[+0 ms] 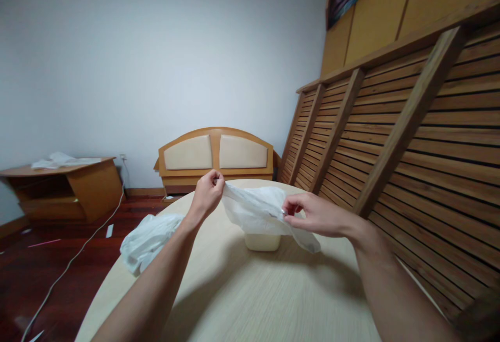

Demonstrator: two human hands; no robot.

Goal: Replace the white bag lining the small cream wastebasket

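Observation:
A thin white plastic bag (253, 211) is stretched between my two hands above the round table. My left hand (209, 191) is closed in a pinch on its upper left corner. On the other side, my right hand (312, 214) pinches the bag's edge between thumb and fingers, and a loose flap hangs below it. Beneath the bag stands a cream-coloured box-like container (263, 243); its top is hidden by the plastic. To the left of my left forearm, a crumpled heap of white plastic bags (150, 240) lies near the table's edge.
The pale round table (281, 300) fills the foreground. A slatted wooden frame (390, 123) leans along the right side. Behind the table stands a headboard (216, 154). A low wooden cabinet (78, 191) is at the left, with a white cable (84, 245) running across the floor.

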